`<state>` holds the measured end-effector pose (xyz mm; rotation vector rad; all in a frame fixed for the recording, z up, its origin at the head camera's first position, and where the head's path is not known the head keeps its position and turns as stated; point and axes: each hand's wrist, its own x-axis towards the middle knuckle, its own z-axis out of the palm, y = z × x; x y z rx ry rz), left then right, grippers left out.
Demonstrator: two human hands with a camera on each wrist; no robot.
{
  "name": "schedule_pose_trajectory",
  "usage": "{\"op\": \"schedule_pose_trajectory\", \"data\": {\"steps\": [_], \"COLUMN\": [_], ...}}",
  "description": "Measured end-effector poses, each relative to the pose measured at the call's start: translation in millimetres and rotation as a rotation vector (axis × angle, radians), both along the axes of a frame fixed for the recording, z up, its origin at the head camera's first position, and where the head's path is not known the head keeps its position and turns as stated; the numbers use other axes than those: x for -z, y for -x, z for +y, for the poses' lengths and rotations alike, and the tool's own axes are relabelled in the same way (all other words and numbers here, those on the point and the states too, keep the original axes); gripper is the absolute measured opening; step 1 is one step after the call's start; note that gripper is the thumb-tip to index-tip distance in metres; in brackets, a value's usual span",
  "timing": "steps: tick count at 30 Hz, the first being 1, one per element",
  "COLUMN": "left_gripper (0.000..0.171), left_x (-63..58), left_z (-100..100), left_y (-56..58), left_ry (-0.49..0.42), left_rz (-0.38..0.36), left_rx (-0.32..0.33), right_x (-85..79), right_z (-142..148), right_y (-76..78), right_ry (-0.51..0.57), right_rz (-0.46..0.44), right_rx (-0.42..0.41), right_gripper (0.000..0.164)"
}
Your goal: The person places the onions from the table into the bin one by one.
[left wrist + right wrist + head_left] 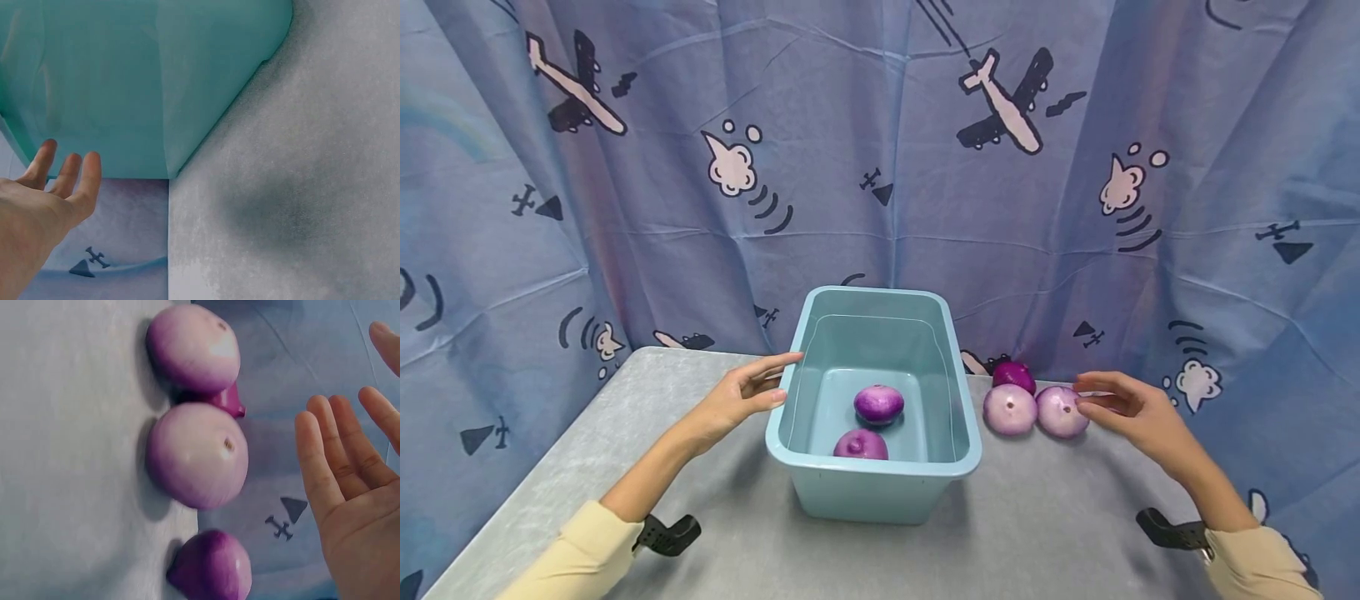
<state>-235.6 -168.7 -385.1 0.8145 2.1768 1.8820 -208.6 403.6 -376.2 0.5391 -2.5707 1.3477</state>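
Note:
A light blue plastic bin [874, 493] stands in the middle of the table, holding two red onions, one onion [878, 402] lying farther back and another onion [859, 445] near the front wall. My left hand [741, 398] is beside the bin's left side, fingers loosely extended and fingertips right at the rim. On the right, my right hand [1131, 415] hovers by a pale purple onion [1062, 413], its fingers relaxed and the palm bare. Next to that sit a second pale onion [1009, 410] and a darker onion [1013, 375] behind. The right wrist view shows one more onion [215, 569], hidden in the head view.
The grey table [700, 517] ends at a blue curtain [850, 167] printed with planes and clouds, which hangs close behind the bin and the onions. A black wrist strap [666, 535] is on the left arm, with a similar strap [1168, 529] on the right.

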Motion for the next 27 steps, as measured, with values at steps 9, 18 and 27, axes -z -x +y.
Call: {"op": "schedule_pose_trajectory", "data": {"steps": [9,18,27], "left_gripper": [0.056,0.056,0.056], "left_x": [-0.1,0.1,-0.2], "left_z": [0.3,-0.1,-0.4], "left_y": [-0.5,-0.9,-0.9], "left_ry": [0.001,0.012,0.022], "left_rz": [-0.008,-0.008,-0.007], "left_rx": [-0.004,-0.008,-0.014], "right_x": [10.8,23.8,33.3], "right_z": [29.8,62.2,77.9], "right_y": [-4.5,-4.4,1.1], "right_ry": [-0.058,-0.124,-0.174], "right_rz": [-0.025,-0.045,-0.077], "right_rx": [0.093,0.21,0.291], "right_gripper": [0.04,0.046,0.054]}}
